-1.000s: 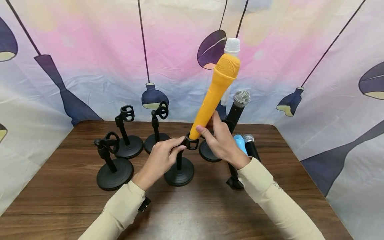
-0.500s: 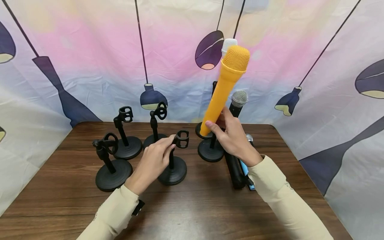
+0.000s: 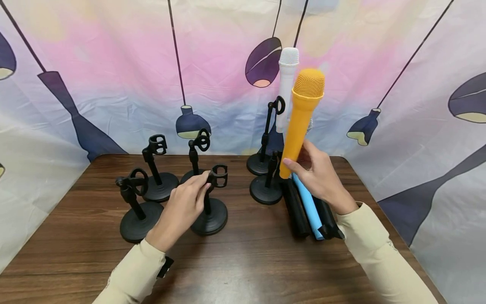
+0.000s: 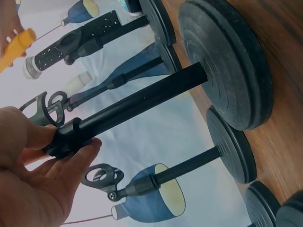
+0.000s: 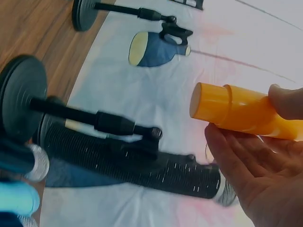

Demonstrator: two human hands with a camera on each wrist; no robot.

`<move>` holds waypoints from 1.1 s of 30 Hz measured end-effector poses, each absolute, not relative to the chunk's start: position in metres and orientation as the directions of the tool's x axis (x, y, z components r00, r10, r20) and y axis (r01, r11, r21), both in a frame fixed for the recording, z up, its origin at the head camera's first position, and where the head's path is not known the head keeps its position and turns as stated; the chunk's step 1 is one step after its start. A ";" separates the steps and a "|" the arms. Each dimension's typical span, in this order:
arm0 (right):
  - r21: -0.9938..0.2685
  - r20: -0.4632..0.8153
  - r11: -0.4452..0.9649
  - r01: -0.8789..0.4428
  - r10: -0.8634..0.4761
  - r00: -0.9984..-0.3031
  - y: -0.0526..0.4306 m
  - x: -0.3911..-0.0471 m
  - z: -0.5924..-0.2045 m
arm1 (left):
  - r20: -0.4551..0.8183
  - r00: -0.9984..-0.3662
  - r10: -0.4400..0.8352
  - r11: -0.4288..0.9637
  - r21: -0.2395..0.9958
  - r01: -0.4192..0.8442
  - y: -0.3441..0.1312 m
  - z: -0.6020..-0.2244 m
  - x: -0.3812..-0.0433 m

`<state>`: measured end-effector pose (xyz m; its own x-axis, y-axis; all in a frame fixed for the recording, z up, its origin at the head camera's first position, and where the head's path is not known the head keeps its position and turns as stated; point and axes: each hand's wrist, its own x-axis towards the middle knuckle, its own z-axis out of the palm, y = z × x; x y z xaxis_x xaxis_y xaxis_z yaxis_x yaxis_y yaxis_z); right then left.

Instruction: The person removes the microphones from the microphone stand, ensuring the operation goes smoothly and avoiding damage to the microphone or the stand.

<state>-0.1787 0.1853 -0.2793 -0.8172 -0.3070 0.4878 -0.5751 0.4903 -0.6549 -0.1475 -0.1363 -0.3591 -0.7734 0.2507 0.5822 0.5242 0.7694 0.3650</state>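
- Over the right half of the table (image 3: 243, 266), the yellow mic (image 3: 301, 122) leaned head up in the right hand (image 3: 322, 177), gripped near its lower end.
- Left of it, the left hand (image 3: 182, 204) pinched the centre stand (image 4: 142, 102) at the joint of its clip (image 4: 42, 111); the two hands were well apart.
- Two clips held mics: the rear right stand (image 3: 258, 165) bore the white mic (image 3: 287, 80), the front right stand (image 3: 265, 191) a silver-headed black mic (image 5: 187, 178).
- Mics numbered six: one yellow, one white, one blue, three black.
- Three lay side by side at right: the blue mic (image 3: 308, 207) between two black ones (image 3: 295, 211).
- Stands numbered six: two at right, the pinched one, and three left stands (image 3: 161, 185).
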 end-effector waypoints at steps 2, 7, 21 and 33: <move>-0.644 0.483 0.513 -0.568 -0.303 -0.822 0.193 -0.179 -0.280 | 0.580 -0.777 0.245 0.775 0.365 0.517 -0.140 -0.359 -0.147; -0.607 0.486 0.580 -0.543 -0.270 -0.831 0.212 -0.177 -0.282 | 0.580 -0.780 0.234 0.782 0.365 0.506 -0.149 -0.359 -0.147; -0.575 0.418 0.702 -0.420 -0.190 -0.888 0.252 -0.171 -0.306 | 0.623 -0.757 0.197 0.800 0.345 0.492 -0.166 -0.360 -0.145; -0.554 0.300 0.778 -0.295 -0.143 -0.943 0.286 -0.171 -0.328 | 0.644 -0.747 0.164 0.816 0.337 0.470 -0.176 -0.358 -0.142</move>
